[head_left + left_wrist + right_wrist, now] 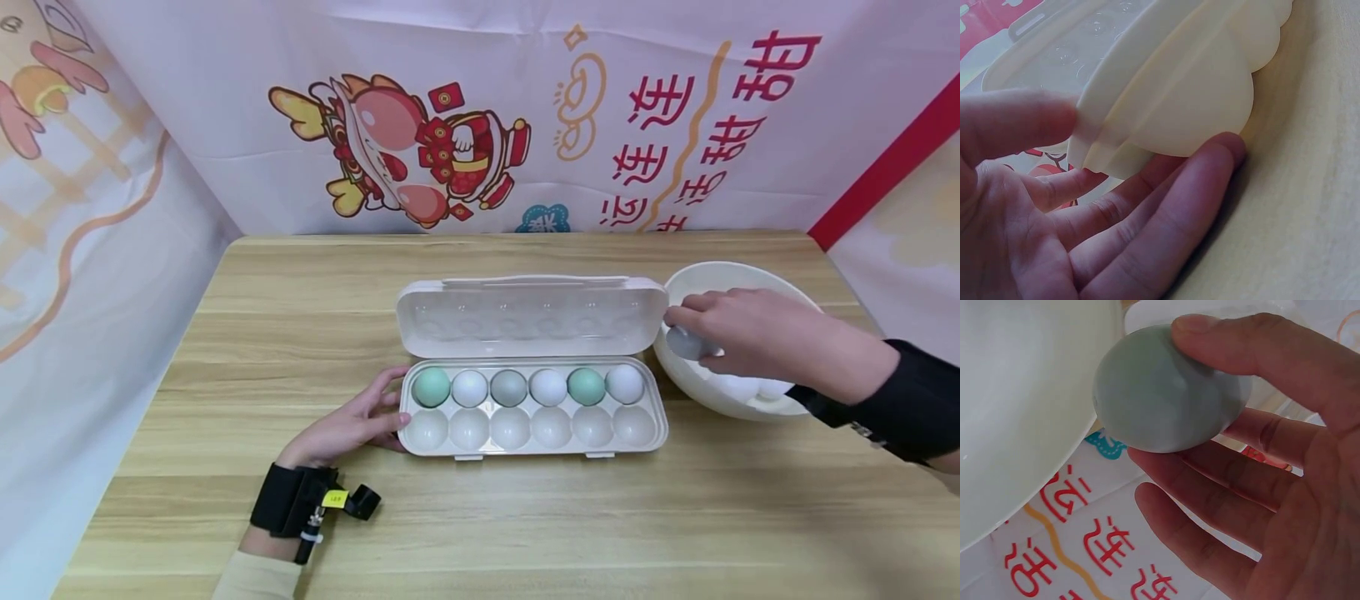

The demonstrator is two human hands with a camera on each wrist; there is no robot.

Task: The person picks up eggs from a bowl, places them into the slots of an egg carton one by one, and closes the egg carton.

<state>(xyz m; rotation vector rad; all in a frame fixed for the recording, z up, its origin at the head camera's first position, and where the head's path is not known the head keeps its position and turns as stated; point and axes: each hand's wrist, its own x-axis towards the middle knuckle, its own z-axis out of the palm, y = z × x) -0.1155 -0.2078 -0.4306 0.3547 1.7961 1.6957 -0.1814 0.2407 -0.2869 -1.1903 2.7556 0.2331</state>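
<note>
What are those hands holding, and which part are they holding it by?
The right hand holds an egg by opposite sides. The left hand grips the egg box by its left end.

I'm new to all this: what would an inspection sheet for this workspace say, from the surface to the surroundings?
Surface: wood-grain table.
Job's things: white egg carton, lid open, with six green, white and gray eggs in its far row; white bowl to its right, holding white egg-like shapes, partly hidden.
Clutter: nothing seen.
Hands: left hand grips the carton's left end; right hand holds a gray-green egg at the bowl's left side.
Cables: nothing seen lying on the table; a short plug-like piece sits at the left wristband.
Surroundings: white cloth with festive cartoons and red lettering behind the table.
</note>
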